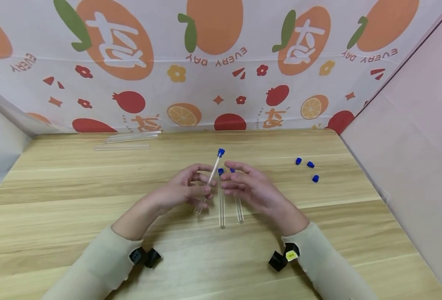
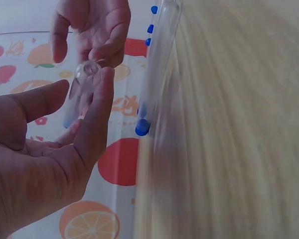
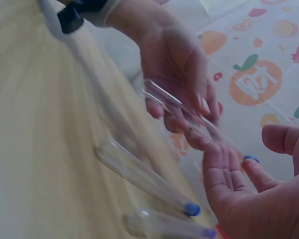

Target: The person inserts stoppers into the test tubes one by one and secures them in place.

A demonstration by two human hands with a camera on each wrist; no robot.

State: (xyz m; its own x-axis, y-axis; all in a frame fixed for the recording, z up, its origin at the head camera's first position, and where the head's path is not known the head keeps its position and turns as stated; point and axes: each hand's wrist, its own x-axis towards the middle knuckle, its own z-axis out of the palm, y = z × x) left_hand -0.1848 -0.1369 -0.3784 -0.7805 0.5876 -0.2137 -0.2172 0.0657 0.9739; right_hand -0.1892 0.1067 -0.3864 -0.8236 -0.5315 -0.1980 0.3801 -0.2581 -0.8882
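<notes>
A clear test tube (image 1: 215,167) with a blue cap (image 1: 221,152) on its upper end slants above the table, cap pointing away from me. My left hand (image 1: 181,187) holds it between thumb and fingers; its rounded bottom (image 2: 89,69) shows in the left wrist view. Close by on the right is my right hand (image 1: 256,189), fingers loosely bent and apart, gripping nothing. Two more capped test tubes, one in the middle (image 1: 222,208) and one to its right (image 1: 239,210), lie on the table below the hands. Right-hand fingers partly cover the right one's upper part.
Three loose blue caps (image 1: 310,164) lie on the right of the wooden table (image 1: 191,266). Several clear tubes (image 1: 121,147) without visible caps lie at the back left. A fruit-print cloth (image 1: 206,83) hangs behind the table's far edge.
</notes>
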